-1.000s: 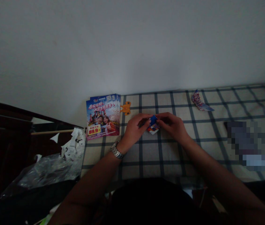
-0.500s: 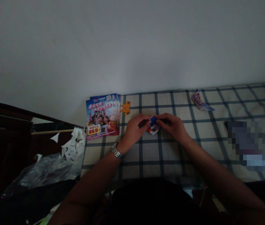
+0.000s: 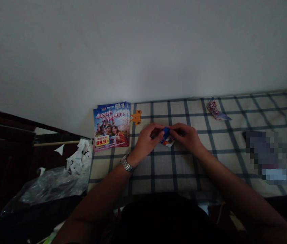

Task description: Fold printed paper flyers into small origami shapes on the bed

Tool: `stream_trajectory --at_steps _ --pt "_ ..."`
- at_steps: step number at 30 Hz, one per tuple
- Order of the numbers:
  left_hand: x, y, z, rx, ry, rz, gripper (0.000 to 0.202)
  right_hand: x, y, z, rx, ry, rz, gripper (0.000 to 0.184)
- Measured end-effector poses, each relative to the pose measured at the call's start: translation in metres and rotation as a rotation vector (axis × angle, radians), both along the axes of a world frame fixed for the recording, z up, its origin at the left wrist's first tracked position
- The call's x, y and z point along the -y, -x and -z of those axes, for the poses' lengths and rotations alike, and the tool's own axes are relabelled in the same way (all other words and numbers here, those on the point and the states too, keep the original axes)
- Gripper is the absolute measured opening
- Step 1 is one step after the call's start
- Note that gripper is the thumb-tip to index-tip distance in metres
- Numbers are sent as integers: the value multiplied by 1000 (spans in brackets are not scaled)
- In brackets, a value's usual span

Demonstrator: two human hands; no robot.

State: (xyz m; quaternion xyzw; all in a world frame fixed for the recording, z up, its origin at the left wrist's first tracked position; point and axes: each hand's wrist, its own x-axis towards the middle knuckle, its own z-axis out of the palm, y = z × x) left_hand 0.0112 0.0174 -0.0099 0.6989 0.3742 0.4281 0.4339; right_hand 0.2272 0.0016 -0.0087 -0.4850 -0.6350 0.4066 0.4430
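Both my hands meet over a checked cloth (image 3: 174,166) and pinch a small folded piece of printed paper (image 3: 167,138), blue on top with red and white below. My left hand (image 3: 146,139), with a metal watch on its wrist, grips the paper's left side with closed fingers. My right hand (image 3: 187,137) grips its right side, fingers pressed together. The paper sits just above the cloth.
A stack of colourful leaflets (image 3: 111,124) lies at the cloth's far left corner, with a small orange paper shape (image 3: 136,117) beside it. Another folded paper piece (image 3: 216,109) lies far right. Crumpled clear plastic and paper scraps (image 3: 57,178) lie at the left. A blurred-out object (image 3: 270,156) sits right.
The folded paper has turned slightly between my fingers and looks narrower. Both hands stay in nearly the same place.
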Motion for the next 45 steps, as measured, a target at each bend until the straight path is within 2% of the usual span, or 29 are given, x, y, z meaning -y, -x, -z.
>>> stream_trajectory --at_steps 5,12,18,36,41,45 --pt "-1 0 -3 17 23 6 18 0 -1 0 20 -17 -36 19" --pt "-1 0 -4 15 57 -14 11 1 1 -3 10 24 -60 21" --pt "-2 1 -2 35 87 -22 8 0 4 -4 -42 29 -16 23" --pt "-1 0 -1 -1 58 3 12 2 2 -7 72 21 4 21" --pt "-4 2 1 27 89 -45 13 -1 3 -5 -70 90 27 33" --pt "-6 5 1 62 98 -73 16 -4 0 -6 -131 180 50 31"
